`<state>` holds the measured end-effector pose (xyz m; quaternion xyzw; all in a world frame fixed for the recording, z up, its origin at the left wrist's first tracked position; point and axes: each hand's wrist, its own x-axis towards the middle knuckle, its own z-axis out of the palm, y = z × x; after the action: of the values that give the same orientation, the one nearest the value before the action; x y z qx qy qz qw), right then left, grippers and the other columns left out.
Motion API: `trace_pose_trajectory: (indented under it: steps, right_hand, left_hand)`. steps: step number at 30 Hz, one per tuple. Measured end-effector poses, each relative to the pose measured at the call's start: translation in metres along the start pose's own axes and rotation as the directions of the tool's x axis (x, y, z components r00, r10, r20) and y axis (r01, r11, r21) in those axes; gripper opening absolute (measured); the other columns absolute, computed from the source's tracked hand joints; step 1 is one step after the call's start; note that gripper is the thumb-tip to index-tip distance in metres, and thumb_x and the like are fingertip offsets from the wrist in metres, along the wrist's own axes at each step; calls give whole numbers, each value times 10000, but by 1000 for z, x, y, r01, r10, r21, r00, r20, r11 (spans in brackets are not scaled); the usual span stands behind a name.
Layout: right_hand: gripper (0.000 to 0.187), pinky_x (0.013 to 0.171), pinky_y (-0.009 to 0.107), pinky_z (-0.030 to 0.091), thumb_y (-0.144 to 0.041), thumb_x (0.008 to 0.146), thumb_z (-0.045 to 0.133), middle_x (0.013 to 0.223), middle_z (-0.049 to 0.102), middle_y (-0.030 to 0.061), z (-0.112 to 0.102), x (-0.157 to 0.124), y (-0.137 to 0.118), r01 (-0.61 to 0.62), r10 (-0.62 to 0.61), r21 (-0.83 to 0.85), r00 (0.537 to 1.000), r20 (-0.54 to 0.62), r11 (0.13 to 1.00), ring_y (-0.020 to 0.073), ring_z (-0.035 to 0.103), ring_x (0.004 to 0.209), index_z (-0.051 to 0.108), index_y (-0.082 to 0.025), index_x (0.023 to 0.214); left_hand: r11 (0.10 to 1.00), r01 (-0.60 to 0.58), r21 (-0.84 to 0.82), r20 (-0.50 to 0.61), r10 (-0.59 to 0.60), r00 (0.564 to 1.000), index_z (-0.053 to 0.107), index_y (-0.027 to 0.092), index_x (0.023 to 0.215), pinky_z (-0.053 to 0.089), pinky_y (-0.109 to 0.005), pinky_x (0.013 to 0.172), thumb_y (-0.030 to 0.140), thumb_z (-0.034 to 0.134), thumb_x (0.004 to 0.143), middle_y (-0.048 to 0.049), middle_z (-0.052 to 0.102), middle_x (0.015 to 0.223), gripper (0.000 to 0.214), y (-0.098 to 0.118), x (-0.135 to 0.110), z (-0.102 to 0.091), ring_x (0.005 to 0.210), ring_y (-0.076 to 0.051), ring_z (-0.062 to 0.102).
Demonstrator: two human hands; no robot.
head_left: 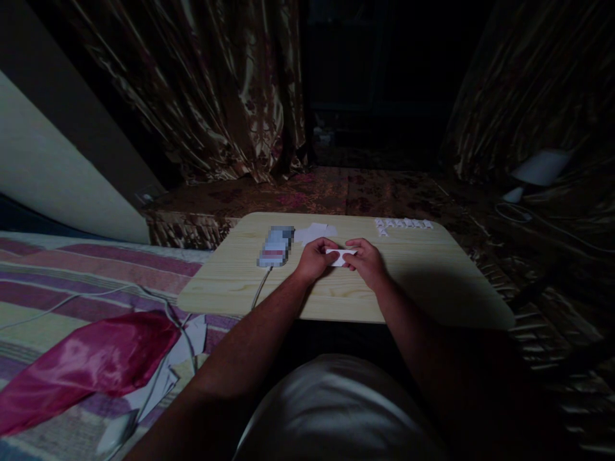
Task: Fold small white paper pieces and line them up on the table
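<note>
A small white piece of paper [339, 257] lies between my two hands on a light wooden table [432, 282]. My left hand [316, 258] pinches its left end with curled fingers. My right hand [368, 259] pinches its right end in the same way. Just beyond my hands lies a loose pile of white paper pieces [314, 232]. A row of several small folded white paper shapes [403, 224] stands along the table's far right edge.
A blurred phone-like object [276, 245] with a white cable [261, 288] lies left of my hands. A striped bedspread [72, 282] with a red plastic bag [91, 358] is at the left. Dark patterned curtains [202, 83] hang behind; a white lamp [541, 169] sits far right.
</note>
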<state>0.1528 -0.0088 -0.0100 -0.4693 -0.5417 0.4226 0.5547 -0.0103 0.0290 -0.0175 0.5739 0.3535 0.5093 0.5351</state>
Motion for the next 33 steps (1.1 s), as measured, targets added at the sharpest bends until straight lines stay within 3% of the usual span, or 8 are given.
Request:
trace_pose_trajectory:
  steps: [2, 5, 17, 33]
  right_hand:
    - [388, 466, 216, 422, -313, 660, 725, 616, 677, -16, 1, 0, -1, -20, 20, 8, 1000, -12, 1000, 123, 574, 487, 619, -182, 1010]
    - [275, 462, 216, 411, -347, 684, 708, 599, 671, 2, 1, 1, -1, -40, 39, -30, 999, -19, 999, 118, 564, 477, 655, -166, 884]
    - [159, 452, 226, 374, -342, 689, 685, 567, 650, -5, 0, 0, 3, 9, -16, -96, 997, -72, 995, 117, 510, 456, 671, -187, 727]
    - [166, 475, 235, 403, -342, 688, 686, 587, 658, 6, -1, 3, 10, 55, -64, -141, 996, -60, 988, 143, 565, 518, 699, -186, 742]
  left_hand:
    - [1000, -17, 15, 1, 17, 1000, 655, 144, 836, 421, -236, 573, 245, 799, 608, -2, 654, 710, 287, -1, 0, -1, 586, -107, 554]
    - [998, -47, 35, 0, 47, 999, 664, 143, 814, 424, -238, 587, 243, 799, 606, -2, 650, 711, 267, -2, 1, 0, 599, -107, 551]
    - [999, -34, 34, -9, 34, 999, 673, 142, 767, 433, -247, 589, 240, 816, 572, -12, 656, 708, 261, 3, -1, 3, 597, -115, 551]
    - [968, -73, 239, 31, 67, 997, 701, 151, 722, 441, -260, 613, 338, 733, 692, -28, 680, 678, 191, 7, -4, 5, 613, -136, 563]
